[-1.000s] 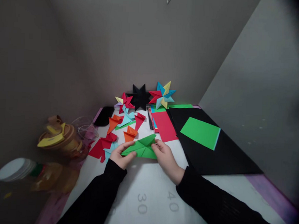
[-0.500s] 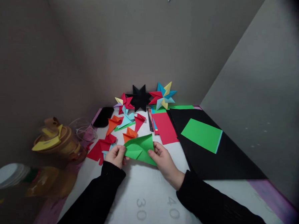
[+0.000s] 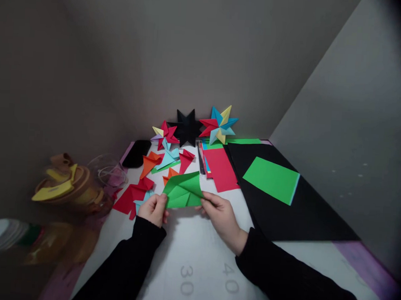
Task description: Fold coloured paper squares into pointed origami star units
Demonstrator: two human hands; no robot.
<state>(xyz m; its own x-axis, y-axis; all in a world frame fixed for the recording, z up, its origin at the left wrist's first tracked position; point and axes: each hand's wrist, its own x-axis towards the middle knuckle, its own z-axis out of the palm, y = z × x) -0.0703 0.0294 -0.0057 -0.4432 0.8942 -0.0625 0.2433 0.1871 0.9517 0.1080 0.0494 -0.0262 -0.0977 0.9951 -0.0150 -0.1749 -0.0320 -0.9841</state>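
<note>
Between my two hands a creased sheet of green paper (image 3: 184,189) is held just above the white table surface. My left hand (image 3: 154,209) pinches its left edge with thumb and fingers. At the right edge, my right hand (image 3: 219,213) is closed on the paper in the same way. Fold lines cross the sheet, and its upper edge stands up. Just behind it lie an orange folded piece (image 3: 170,175), a red folded piece (image 3: 187,158) and a light blue folded piece (image 3: 168,157). Red folded paper (image 3: 130,198) rests left of my left hand.
Against the back wall stand a black paper star (image 3: 186,127), a multicoloured star (image 3: 219,125) and a smaller red star (image 3: 166,134). On the right, a green sheet (image 3: 271,179) lies on black card (image 3: 304,220). Red paper (image 3: 221,170), a phone (image 3: 136,154) and a brown pot (image 3: 77,188) are around.
My right hand has shifted its grip on the green paper's right edge. The paper is turned a little and looks narrower, with its right lower corner drawn up.
</note>
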